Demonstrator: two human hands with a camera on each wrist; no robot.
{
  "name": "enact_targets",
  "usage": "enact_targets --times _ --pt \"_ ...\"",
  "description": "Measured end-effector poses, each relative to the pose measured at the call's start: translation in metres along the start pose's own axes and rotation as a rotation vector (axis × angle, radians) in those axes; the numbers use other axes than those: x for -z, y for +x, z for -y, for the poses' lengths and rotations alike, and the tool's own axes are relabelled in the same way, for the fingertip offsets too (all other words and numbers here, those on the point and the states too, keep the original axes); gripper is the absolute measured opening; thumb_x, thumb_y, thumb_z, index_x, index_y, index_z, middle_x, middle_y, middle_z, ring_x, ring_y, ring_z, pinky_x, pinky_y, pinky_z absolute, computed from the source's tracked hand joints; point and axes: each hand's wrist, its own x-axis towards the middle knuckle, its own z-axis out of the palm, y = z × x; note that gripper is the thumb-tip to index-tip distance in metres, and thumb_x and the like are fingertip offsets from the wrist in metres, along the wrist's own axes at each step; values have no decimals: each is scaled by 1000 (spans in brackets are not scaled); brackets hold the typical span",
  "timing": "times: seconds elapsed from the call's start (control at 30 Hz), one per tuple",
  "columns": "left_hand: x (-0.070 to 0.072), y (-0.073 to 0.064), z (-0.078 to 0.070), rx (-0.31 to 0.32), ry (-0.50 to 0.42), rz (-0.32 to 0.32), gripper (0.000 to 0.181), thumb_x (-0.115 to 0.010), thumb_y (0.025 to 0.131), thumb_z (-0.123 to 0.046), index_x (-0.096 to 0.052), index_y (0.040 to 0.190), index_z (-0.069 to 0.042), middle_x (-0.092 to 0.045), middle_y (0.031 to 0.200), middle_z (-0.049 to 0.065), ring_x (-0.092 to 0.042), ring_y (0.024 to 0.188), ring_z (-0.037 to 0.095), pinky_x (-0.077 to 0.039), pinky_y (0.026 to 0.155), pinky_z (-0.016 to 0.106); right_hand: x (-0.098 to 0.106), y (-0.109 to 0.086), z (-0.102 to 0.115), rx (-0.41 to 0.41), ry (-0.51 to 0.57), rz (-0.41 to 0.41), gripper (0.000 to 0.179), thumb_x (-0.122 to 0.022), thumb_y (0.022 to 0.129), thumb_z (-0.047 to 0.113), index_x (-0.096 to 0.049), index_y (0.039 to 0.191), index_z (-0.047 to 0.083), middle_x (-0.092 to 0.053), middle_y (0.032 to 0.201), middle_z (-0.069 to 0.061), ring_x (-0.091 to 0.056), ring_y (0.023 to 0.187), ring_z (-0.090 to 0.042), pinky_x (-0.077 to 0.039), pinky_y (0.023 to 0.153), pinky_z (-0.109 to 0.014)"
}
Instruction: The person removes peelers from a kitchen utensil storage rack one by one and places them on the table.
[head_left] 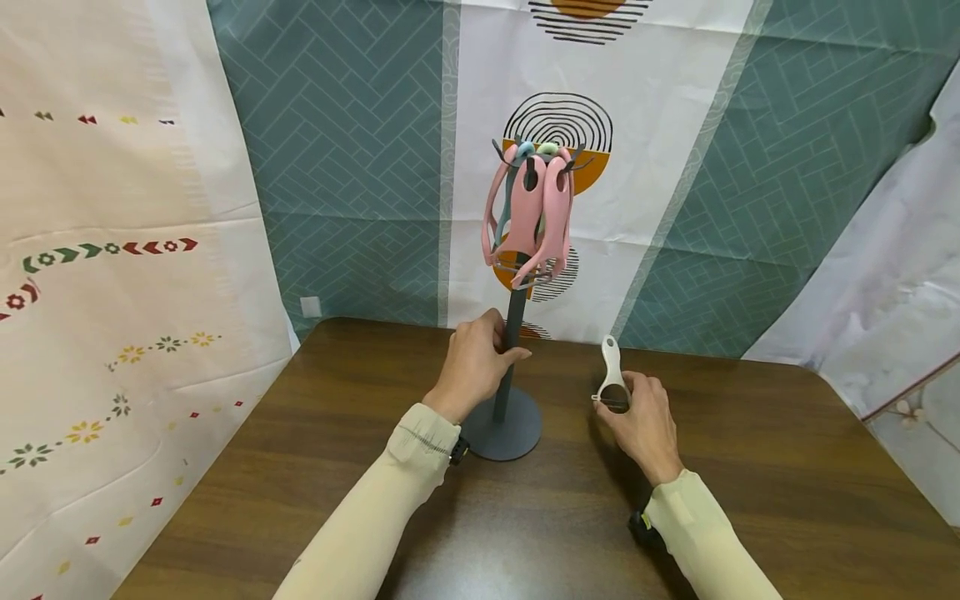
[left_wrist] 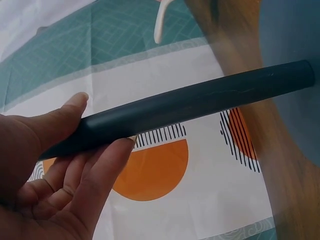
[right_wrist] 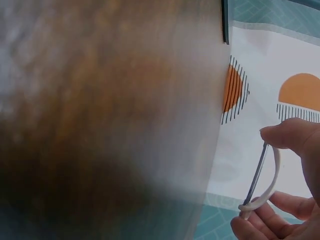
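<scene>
A dark stand with a round base (head_left: 517, 433) stands upright on the table. My left hand (head_left: 474, 362) holds its post (head_left: 515, 321) at mid-height; in the left wrist view the thumb lies along one side of the post (left_wrist: 200, 100) and the fingers on the other. From hooks at the top hang several pink peelers (head_left: 527, 208), with a blue one (head_left: 525, 150) and a pale green one (head_left: 549, 148) behind. To the right, my right hand (head_left: 647, 421) pinches a white peeler (head_left: 611, 357) by its blade end, between thumb and fingers, its handle pointing up and away.
The brown wooden table (head_left: 315, 467) ends at a patterned cloth (head_left: 352, 167) hung close behind it. Another light cloth (head_left: 112, 333) hangs at the left, and a pale one (head_left: 885, 317) at the right. A small white patch (head_left: 310, 307) shows near the back left corner.
</scene>
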Motion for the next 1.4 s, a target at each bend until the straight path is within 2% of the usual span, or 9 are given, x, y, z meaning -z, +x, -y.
enact_targets --times 0.43,0.77,1.07,1.27,1.4 --pt "2 -1 -2 -10 17 8 30 -84 86 -26 -59 88 -11 -63 70 1 -59 60 14 -45 55 28 2 2 -3 -9 -21 40 66 -77 87 31 -52 139 -1 -54 128 -23 -52 119 -39 -48 87 -60" --pt "1 -2 2 -9 -55 4 27 -84 87 -24 -61 90 -9 -65 73 3 -58 62 15 -45 58 29 1 4 -5 -1 -51 74 67 -76 88 32 -52 138 -4 -55 126 -26 -53 117 -42 -49 83 -57" --pt "0 -3 3 -19 -77 68 28 -79 92 -27 -61 105 -10 -68 85 3 -61 72 17 -48 63 31 2 4 -9 -11 -69 97 67 -75 89 33 -52 138 -5 -55 128 -28 -52 120 -43 -49 84 -59" --pt "3 -2 0 -37 -130 55 33 -73 96 -24 -62 123 -8 -73 105 7 -73 94 19 -59 80 35 3 4 -11 -22 -78 116 66 -75 89 32 -52 138 -5 -55 129 -28 -52 122 -44 -48 87 -62" --pt "4 -2 0 -50 -184 49 39 -70 98 -22 -60 133 -6 -74 114 11 -75 100 20 -60 86 36 4 4 -11 -29 -83 129 66 -75 88 32 -52 137 -6 -55 127 -28 -52 120 -44 -49 85 -61"
